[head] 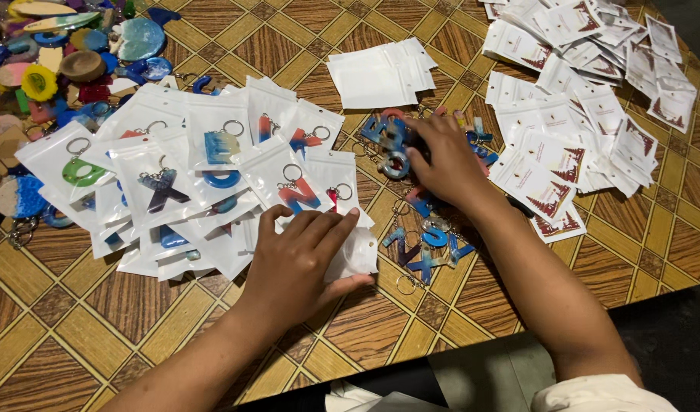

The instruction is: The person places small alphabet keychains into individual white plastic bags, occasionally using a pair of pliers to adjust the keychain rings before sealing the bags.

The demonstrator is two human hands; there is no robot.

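Two hands among letter keyrings on the table [75,328].
Left hand [300,259] pinches a small clear bag [355,252]; right hand [441,160] closes on loose keyrings [399,149].

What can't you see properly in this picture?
- Head view: the inside of the small clear bag is covered by the left hand.
- Head view: which letter keychain the right hand touches in the loose keychain pile is hidden under its fingers.
- Head view: the heap of colourful resin pieces is cut off by the left and top edges.
- Head view: the pictures on the printed cards are too small.
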